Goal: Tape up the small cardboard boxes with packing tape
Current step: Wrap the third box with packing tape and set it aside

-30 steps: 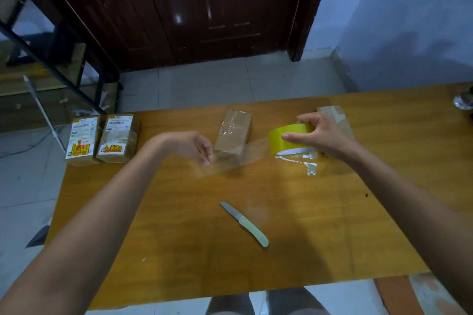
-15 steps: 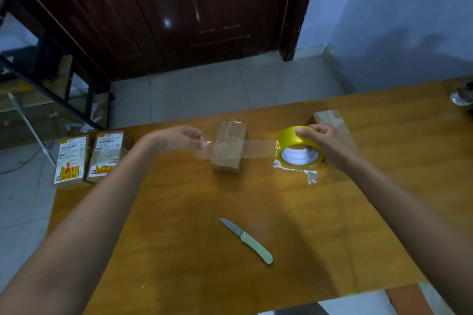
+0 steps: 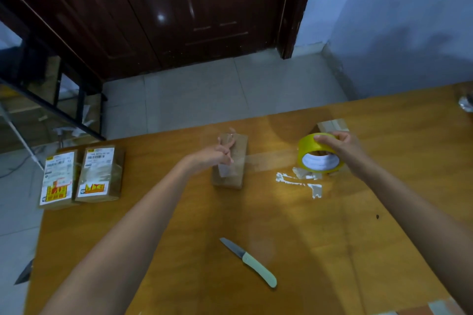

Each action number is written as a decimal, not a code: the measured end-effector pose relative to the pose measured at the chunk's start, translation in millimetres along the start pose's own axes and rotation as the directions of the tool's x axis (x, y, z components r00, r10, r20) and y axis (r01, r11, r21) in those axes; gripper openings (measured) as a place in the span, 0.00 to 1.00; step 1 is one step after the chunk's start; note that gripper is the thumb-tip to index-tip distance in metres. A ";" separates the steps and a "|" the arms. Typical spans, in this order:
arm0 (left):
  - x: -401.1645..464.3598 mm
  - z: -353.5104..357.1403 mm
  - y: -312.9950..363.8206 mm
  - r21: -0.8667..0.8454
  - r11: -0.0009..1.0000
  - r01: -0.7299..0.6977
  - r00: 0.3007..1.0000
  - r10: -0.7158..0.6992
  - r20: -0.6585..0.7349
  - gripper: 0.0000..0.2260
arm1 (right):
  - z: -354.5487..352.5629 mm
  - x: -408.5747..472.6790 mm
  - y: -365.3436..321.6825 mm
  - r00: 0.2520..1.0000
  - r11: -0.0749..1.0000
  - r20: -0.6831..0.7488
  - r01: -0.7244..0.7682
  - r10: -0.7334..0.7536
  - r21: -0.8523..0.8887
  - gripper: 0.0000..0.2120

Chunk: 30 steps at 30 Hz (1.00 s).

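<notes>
Right hand [image 3: 340, 151]: grip curled round yellow tape roll [image 3: 318, 155], right of centre on the surface [image 3: 384, 250]. Left hand [image 3: 217, 155]: fingers pinched on clear tape strip [image 3: 268, 161] atop small box [image 3: 230, 163], mid-surface. Strip end blurred. Another box [image 3: 331, 125] mostly hidden behind the roll.

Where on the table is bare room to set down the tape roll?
Bare wood lies between the labelled boxes and the knife, also right of the knife. Crowded: around the small box, tape roll and scraps.
</notes>
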State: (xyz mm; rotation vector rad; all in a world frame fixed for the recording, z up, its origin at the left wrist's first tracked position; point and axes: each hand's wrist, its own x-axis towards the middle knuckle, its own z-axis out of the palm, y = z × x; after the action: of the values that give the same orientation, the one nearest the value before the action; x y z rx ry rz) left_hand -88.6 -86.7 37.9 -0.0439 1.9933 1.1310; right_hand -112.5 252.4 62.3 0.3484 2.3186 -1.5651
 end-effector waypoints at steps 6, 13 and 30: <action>-13.8 53.3 -13.1 -0.030 0.999 -0.017 0.994 0.014 -0.105 0.12 | 0.8 -4.1 3.7 0.999 0.998 0.039 -0.010 0.013 -0.065 0.07; -54.7 66.1 -21.1 -0.168 0.981 -0.093 0.961 0.044 -0.272 0.07 | -8.9 -29.8 1.9 0.996 0.990 0.087 0.022 -0.009 -0.140 0.23; -65.7 44.9 -46.9 -0.120 0.993 0.021 0.869 -0.077 -0.488 0.08 | 29.8 -52.6 21.7 0.990 0.969 0.078 0.133 -0.119 -0.209 0.33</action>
State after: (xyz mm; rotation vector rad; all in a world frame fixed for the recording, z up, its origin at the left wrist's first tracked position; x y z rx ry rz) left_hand 2.1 -104.5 37.7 -0.4847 2.3519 1.2895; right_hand -52.3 231.6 54.2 0.0984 2.4695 -1.3409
